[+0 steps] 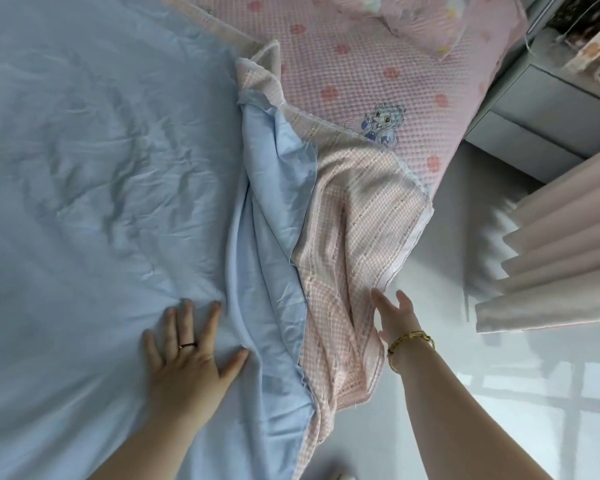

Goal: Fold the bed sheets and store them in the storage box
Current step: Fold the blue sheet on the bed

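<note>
left hand pressed flat on blue sheet, right hand open against edge of pink checked sheet; best bet was pinching that hem, pulling taut.

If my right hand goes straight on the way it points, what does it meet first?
The right hand would meet the hanging edge of the pink checked blanket, just beyond its fingertips; whether they already touch is unclear.

We got soft, even daylight, pretty bright overall. The floor threw back window glare at lower right. The curtain looked smeared with blur, edges bent wide-angle style, and the blue sheet had gentle wrinkle shadows.
</note>
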### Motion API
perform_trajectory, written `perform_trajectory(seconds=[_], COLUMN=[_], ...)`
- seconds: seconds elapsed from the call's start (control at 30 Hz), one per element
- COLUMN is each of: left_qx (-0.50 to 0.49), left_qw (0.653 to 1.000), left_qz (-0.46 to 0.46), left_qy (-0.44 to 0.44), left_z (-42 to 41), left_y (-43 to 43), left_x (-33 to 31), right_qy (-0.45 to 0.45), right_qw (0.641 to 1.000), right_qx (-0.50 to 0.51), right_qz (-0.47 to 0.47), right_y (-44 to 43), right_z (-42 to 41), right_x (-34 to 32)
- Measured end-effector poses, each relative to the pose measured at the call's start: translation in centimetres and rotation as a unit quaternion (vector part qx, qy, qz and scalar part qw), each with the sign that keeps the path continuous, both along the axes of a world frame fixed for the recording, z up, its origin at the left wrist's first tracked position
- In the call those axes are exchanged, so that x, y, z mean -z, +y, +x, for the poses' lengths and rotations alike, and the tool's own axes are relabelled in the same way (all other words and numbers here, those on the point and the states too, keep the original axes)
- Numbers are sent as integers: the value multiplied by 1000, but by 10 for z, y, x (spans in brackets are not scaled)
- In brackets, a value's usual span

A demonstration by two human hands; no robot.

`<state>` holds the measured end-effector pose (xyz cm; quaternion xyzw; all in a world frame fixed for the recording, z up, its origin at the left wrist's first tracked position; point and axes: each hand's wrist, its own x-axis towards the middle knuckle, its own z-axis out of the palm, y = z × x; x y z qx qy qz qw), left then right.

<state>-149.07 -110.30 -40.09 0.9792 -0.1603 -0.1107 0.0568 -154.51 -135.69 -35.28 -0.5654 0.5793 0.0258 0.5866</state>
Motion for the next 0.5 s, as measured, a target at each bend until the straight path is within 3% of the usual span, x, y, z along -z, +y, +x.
perform_trajectory(seconds=[0.2,0.37,0.43,0.5], left_qx=[-4,-3,-4,-12], left_qw=[1000,999,998,998], left_qz=[15,17,13,1], left_qy=[16,52,67,58], left_z=[5,6,6,3], left_y=[1,-5,-7,-10], left_x=[7,-3,-8,-13], right_qy=[-2,32,-8,-45], right_qw=[991,993,995,985], right_qx=[129,101,102,83], right_qz=[-22,43,-13,-147], right_y=[-35,-60,-63,-79], right_z=[47,53,56,49], right_x=[13,-5,-18,-27])
